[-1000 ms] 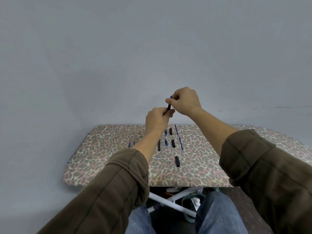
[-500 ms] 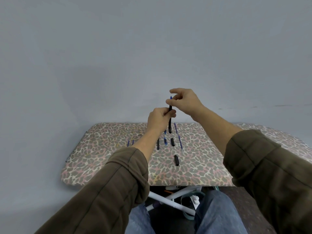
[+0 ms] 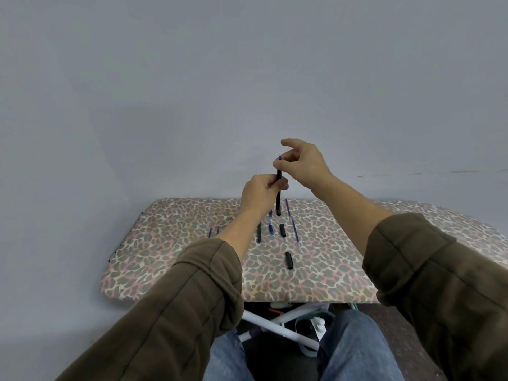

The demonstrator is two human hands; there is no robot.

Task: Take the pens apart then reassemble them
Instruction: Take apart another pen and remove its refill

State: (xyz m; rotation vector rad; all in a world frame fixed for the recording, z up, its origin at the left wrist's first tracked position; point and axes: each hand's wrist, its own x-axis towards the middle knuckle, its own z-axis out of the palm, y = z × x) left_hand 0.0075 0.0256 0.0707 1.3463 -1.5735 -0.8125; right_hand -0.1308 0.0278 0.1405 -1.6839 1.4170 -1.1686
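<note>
R hand (image 3: 305, 163) risen, index lifted, pinching blue tip (image 3: 279, 158), prob refill; L hand (image 3: 261, 192) grips slim black barrel (image 3: 278, 200).

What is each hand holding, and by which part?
Both hold one black pen, upright. The left hand grips its barrel near the middle; the right hand pinches its top end, just below the blue tip.

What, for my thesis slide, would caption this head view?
Left hand grips a black pen upright over a leopard-print board; right hand pinches its blue-tipped top, loose pen parts below.
</note>
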